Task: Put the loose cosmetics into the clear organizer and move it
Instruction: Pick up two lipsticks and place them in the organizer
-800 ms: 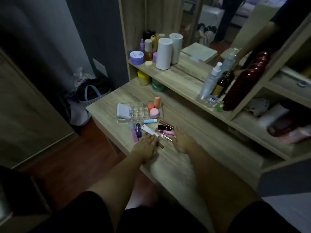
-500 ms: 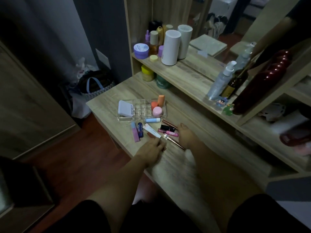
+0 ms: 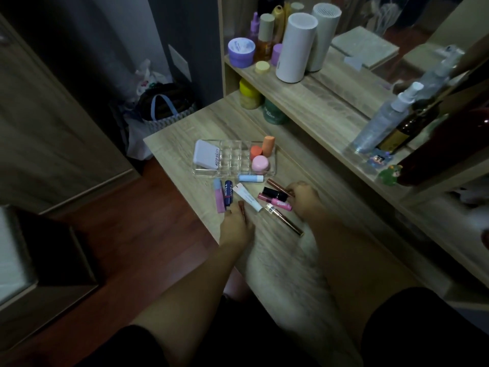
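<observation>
The clear organizer [image 3: 235, 157] sits on the wooden desk, holding a white compact [image 3: 207, 154], two orange items and a pink jar [image 3: 260, 164]. In front of it lie loose cosmetics: a pink tube [image 3: 219, 196], a blue Nivea stick [image 3: 228, 193], a white tube [image 3: 247, 197], a light-blue stick [image 3: 251, 178], a black lipstick [image 3: 274, 193], pink glosses [image 3: 275, 202] and a long gold tube [image 3: 284, 219]. My left hand [image 3: 236, 226] pinches a thin reddish tube [image 3: 242, 207]. My right hand [image 3: 304, 198] has its fingers on a brown tube [image 3: 277, 185].
A raised shelf [image 3: 317, 102] behind the desk carries jars, bottles and a white cylinder [image 3: 295, 47]. Spray bottles [image 3: 383, 123] stand to the right. A yellow jar and a green jar sit under the shelf. The desk's left edge drops to the red floor, where a bag [image 3: 161, 107] lies.
My left hand has closed on the thin reddish tube and lifted its end. My right hand has reached forward onto the brown tube by the black lipstick.
</observation>
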Tool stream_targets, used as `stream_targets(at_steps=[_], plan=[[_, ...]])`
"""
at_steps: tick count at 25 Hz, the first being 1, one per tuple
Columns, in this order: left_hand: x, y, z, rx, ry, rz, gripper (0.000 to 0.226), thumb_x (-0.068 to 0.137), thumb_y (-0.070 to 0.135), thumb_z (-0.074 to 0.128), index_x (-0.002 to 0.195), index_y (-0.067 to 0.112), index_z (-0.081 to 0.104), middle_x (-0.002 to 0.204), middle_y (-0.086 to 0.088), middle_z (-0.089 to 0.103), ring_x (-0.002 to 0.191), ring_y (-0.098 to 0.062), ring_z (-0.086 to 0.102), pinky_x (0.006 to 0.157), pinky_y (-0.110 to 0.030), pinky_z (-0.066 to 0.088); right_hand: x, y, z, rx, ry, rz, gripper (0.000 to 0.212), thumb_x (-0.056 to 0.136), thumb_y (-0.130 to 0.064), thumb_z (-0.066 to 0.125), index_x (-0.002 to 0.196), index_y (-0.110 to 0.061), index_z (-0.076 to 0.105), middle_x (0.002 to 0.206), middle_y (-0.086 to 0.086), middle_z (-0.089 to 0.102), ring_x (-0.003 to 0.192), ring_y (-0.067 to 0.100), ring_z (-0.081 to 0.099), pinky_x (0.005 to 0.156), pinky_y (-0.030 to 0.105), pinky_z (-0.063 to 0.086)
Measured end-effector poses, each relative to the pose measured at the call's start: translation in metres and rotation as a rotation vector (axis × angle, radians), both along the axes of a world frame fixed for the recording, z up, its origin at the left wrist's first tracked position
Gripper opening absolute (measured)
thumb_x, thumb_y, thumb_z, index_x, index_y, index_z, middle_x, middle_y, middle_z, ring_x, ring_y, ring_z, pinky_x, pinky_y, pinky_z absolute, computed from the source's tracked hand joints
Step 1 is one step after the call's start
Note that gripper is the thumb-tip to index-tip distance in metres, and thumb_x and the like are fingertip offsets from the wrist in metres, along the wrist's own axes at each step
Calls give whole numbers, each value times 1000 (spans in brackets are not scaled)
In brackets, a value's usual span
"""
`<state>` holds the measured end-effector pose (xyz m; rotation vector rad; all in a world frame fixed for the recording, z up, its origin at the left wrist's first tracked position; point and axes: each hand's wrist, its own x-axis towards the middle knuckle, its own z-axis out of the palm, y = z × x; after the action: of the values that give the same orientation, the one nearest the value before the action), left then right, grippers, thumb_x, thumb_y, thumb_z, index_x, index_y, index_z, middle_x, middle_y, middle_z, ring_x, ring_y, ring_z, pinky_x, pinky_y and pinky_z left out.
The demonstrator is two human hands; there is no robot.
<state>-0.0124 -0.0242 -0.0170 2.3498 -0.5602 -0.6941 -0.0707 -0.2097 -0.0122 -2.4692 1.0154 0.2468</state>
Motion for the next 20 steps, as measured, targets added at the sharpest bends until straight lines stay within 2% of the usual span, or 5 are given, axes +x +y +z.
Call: stream_targets(at_steps=[4, 9, 13, 16, 20], plan=[[1, 7, 5, -122, 24, 119, 28, 82, 23, 61, 94, 17, 36, 83, -6, 59, 81, -35, 64, 67, -37, 51, -13, -3, -2, 56, -98, -130, 25, 85, -2, 57, 107, -10, 63, 105, 12, 66, 90, 24, 61, 74, 23, 40], [43, -7, 33, -363, -63, 84, 57, 78, 17, 67, 126, 19, 37, 85, -3, 65, 75, -23, 65, 69, -35, 53, 5, 3, 30, 221, -485, -208, 56, 82, -6, 64, 132, -22, 43, 86, -12, 62, 69, -8, 53, 55, 6, 36], [104, -28, 61, -491, -167, 80, 40, 83, 9, 60, 119, 16, 43, 81, 9, 59, 64, -5, 62, 60, -29, 56, 51, 13, 50, 403, -612, -178, 34, 84, -13, 65, 117, -15, 59, 89, -7, 66, 73, -4, 60, 64, 15, 46], [144, -34, 69, -492, -198, 74, 16, 91, 13, 53, 105, 14, 45, 70, -2, 66, 49, 3, 59, 46, -6, 41, 86, 18, 52, 424, -675, -162, 21, 90, -19, 59, 108, -10, 63, 95, -6, 63, 78, -2, 61, 65, 13, 48], [174, -40, 67, -462, -241, 1, 14, 93, 14, 55, 104, 8, 49, 87, 0, 64, 68, 0, 61, 57, 4, 42, 122, 23, 47, 367, -658, -210, 23, 89, -17, 62, 111, -10, 65, 101, 5, 71, 88, 9, 64, 74, 17, 50]])
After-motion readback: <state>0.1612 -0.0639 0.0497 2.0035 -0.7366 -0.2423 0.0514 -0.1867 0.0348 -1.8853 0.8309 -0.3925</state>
